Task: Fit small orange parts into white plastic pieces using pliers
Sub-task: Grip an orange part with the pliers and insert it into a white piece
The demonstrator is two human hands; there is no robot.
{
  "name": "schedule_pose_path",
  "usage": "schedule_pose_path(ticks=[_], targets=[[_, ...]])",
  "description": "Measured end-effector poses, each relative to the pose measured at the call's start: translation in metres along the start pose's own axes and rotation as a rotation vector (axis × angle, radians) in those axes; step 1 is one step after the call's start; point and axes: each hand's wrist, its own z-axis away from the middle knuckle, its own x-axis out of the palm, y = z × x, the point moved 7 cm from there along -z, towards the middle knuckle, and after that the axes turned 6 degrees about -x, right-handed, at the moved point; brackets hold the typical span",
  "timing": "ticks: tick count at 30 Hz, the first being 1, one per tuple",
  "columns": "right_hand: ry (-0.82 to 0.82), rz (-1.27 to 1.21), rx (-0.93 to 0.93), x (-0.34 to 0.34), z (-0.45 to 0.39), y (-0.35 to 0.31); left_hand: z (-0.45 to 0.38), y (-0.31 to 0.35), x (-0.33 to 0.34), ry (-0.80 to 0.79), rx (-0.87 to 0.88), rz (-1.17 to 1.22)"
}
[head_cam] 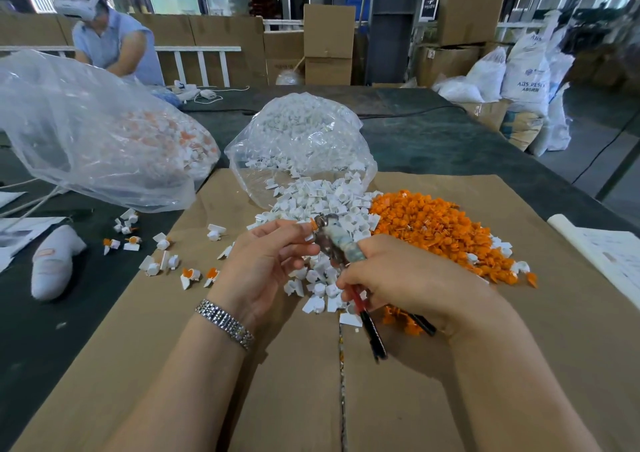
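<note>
My right hand is wrapped around the handles of the pliers, whose red and black grips stick out below my palm toward me, while the metal head points up and to the left. My left hand has its thumb and fingers pinched on a small white piece with an orange part at its tip, held right at the nose of the pliers; I cannot tell whether the pliers are actually clamped on it. Both hands hover above a flattened cardboard sheet spread over a dark table. Just beyond my hands lies a heap of white pieces spilling from an open clear bag, and touching it on the right is a pile of orange parts. To the left on the cardboard and the table edge lie scattered finished pieces, white with orange showing. A bigger clear bag holding mixed white and orange pieces sits at far left. A metal bracelet circles my left wrist. Another person wearing a headset sits across the table.
</note>
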Motion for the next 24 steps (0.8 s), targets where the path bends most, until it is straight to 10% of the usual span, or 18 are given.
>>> schedule_pose_path(ticks=[24], targets=[[0.252, 0.256, -0.122, 0.023, -0.006, 0.0, -0.002, -0.006, -0.008, 0.082, -0.007, -0.074]])
